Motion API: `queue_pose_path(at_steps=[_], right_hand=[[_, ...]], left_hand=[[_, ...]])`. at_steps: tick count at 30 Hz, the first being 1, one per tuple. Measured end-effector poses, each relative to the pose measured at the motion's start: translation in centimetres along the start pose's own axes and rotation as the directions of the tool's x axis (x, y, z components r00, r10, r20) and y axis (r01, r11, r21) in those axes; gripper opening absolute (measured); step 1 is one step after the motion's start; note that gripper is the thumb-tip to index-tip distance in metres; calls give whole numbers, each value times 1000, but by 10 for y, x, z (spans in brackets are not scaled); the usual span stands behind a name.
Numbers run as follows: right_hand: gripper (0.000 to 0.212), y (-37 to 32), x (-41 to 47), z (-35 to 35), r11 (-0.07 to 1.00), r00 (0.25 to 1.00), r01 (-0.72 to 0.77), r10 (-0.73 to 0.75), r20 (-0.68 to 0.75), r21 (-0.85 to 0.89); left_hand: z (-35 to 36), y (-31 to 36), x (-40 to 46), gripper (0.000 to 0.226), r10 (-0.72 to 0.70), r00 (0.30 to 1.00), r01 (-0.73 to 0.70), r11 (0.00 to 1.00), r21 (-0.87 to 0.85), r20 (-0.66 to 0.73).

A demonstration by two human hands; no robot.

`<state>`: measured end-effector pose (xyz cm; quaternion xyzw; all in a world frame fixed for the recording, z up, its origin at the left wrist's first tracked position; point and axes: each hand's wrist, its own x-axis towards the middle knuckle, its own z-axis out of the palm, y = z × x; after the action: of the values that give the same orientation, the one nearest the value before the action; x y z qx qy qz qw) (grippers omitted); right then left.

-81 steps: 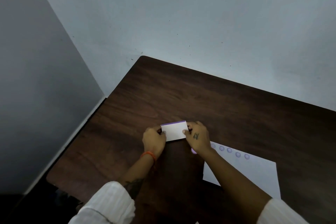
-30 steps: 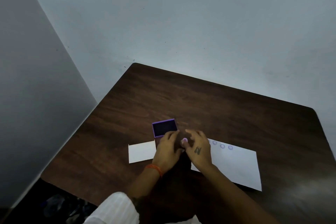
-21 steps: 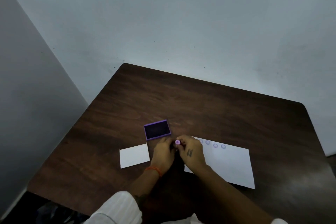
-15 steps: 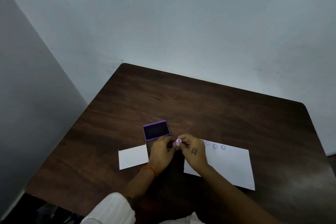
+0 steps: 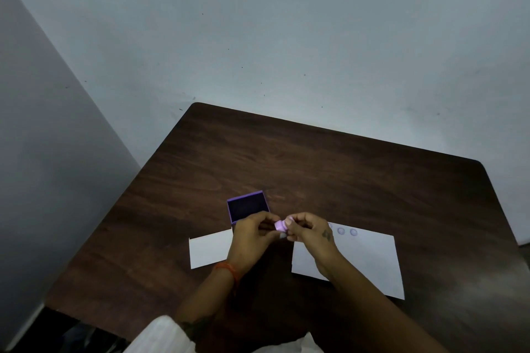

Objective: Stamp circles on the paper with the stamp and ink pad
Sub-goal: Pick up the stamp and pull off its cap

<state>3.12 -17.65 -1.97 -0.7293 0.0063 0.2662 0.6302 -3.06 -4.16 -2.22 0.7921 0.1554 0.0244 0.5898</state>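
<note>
A dark brown wood-grain tabletop (image 5: 329,169) is seen from above, set into the corner of pale grey walls (image 5: 286,23). Places are given from the open purple ink pad (image 5: 248,206), a small square tray with a dark inked centre, which lies flat on the tabletop.

Left of the ink pad and nearer the person, a small white rectangular lid or card (image 5: 210,249) is laid flat on the wood; which of the two it is cannot be told. Its right edge is covered by the left hand (image 5: 252,238), which is raised just in front of the ink pad's near edge. An orange thread band (image 5: 228,268) is worn at that wrist, and a white sleeve (image 5: 160,335) is seen at the bottom edge.

Just right of the ink pad's near corner, a small pale purple cylindrical stamp (image 5: 282,225) is pinched between the fingertips of both hands, which are brought together around it above the tabletop. The right hand (image 5: 312,233) is closed on the stamp's right end, the left hand on its left end. A small dark mark is seen on the back of the right hand.

Further right of the ink pad, a white rectangular sheet of paper (image 5: 370,261) lies flat, partly covered by the right hand and forearm. Two purple stamped circles (image 5: 347,231) are visible along its far edge, with part of another beside the right hand.
</note>
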Motion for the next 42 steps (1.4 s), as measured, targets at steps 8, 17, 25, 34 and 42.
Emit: queue_pose_path(at_steps=[8,17,25,34,42], right_hand=[[7,-5,-1,-4,999,997,-40,38,71,21],[11,-11,-1,-11,998,993,-54,52,109,15],[16,-17,-2,-28,702,939,-345,267,218,623],[21,-18,-5,-32,559,929,-370,223,296,742],[22,-23,-8,-27,605,928,-360,153,340,710]], left_hand=[[0,6,0,18,61,998,-61,998,8,-27],[1,6,2,25,88,996,-86,994,63,-30],[6,-15,5,37,-143,989,141,988,-64,-29],[15,-36,5,31,-97,994,79,960,269,53],[8,-40,5,38,-9,1000,8,933,361,3]])
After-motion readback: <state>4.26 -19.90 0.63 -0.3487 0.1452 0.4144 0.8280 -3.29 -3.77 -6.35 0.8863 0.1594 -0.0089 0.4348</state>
